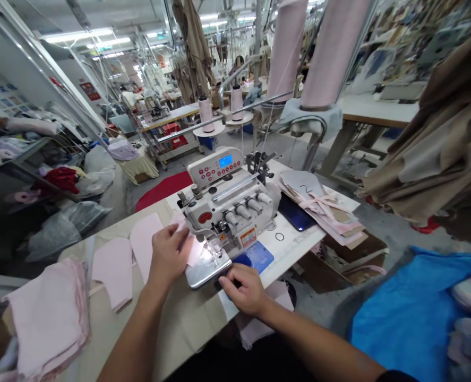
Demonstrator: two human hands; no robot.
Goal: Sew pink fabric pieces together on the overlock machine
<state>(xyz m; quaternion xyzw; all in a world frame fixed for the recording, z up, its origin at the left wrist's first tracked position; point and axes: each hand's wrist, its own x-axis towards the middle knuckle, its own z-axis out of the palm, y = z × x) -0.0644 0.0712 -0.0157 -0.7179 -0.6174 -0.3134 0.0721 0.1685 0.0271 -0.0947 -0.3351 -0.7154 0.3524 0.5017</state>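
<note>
Pink fabric lies over the metal plate's left edge, pinched by the left hand, best kept flat; the right hand curls by the near-right corner, grip unclear.

Past the right edge of the frame, the hanging brown fabric and the bright blue cloth run out of my view; my left fingertips partly hide the small pale-pink fabric piece.

A handwritten "2" marks the pale top piece of a tied bundle. Blue characters on the far-left wall sign include "安文化". The sewing machine's blue screen and orange-and-white label are too small to read.
</note>
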